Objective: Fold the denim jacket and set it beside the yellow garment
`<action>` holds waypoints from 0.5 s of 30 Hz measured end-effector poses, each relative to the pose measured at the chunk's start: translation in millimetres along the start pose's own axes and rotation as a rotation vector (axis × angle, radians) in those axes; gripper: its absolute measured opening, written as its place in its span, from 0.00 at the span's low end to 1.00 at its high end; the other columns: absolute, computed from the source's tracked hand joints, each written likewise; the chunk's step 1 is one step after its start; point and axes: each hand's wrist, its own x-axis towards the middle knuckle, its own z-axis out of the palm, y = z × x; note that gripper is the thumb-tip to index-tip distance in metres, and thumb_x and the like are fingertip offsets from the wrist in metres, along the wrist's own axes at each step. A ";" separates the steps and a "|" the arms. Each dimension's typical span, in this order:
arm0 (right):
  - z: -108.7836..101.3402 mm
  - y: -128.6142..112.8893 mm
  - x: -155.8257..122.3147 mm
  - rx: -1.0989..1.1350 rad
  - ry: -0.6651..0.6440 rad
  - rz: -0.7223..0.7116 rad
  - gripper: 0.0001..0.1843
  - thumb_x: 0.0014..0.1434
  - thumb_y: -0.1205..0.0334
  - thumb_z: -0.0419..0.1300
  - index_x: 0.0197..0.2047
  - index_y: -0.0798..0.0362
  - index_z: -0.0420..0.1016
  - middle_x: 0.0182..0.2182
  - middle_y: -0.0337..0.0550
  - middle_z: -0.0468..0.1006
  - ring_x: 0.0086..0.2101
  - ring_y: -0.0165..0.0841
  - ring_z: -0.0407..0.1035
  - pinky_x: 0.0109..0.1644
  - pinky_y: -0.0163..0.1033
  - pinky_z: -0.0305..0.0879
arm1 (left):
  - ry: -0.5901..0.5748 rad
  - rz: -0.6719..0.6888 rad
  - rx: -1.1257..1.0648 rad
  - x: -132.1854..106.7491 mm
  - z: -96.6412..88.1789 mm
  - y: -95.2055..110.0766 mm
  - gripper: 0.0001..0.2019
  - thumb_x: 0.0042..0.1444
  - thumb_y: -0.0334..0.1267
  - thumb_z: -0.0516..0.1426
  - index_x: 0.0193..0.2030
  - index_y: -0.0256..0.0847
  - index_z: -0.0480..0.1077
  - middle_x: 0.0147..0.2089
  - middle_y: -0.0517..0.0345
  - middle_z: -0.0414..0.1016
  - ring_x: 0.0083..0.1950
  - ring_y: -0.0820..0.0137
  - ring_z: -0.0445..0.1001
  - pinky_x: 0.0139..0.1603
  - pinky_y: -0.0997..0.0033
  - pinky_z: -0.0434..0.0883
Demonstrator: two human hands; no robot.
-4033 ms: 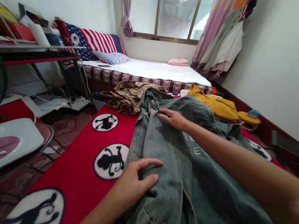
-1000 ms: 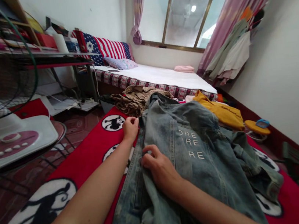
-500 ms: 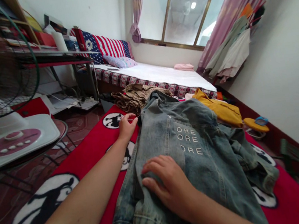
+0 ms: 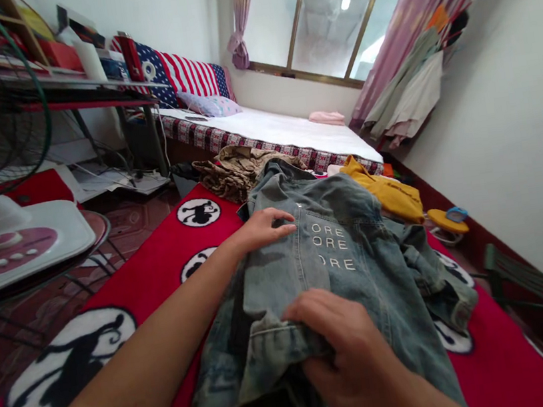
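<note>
A faded denim jacket (image 4: pixel 360 299) lies spread out with white "ORE" lettering facing up. One sleeve (image 4: pixel 271 274) is folded over the body, its cuff towards me. My right hand (image 4: pixel 346 341) grips this cuff, thumb underneath and fingers on top. Above the upper part of the folded sleeve is my left hand (image 4: pixel 269 226), fingers stretched towards the lettering, thumb apart, nothing visible between them. The opposite sleeve (image 4: pixel 438 274) sticks out to the right.
Under the jacket is a red blanket (image 4: pixel 153 260) with round black-and-white patterns. Crumpled brown clothing (image 4: pixel 231 172) and a yellow garment (image 4: pixel 389 194) lie beyond it. A fan (image 4: pixel 13 233) stands on a stool at left, a green chair (image 4: pixel 527 279) at right.
My left hand has moved right, from beside the jacket's left edge to over the folded sleeve. My right hand has gone from lying on the denim to gripping the cuff, which is lifted.
</note>
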 end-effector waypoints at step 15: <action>-2.8 149.5 138.7 0.463 0.561 0.324 0.10 0.49 0.59 0.61 0.33 0.55 0.79 0.30 0.44 0.80 0.31 0.34 0.72 0.35 0.36 0.67 | 0.309 -0.011 0.735 -14.6 47.0 -7.1 0.15 0.57 0.34 0.56 0.51 0.39 0.69 0.58 0.47 0.66 0.61 0.59 0.64 0.62 0.59 0.64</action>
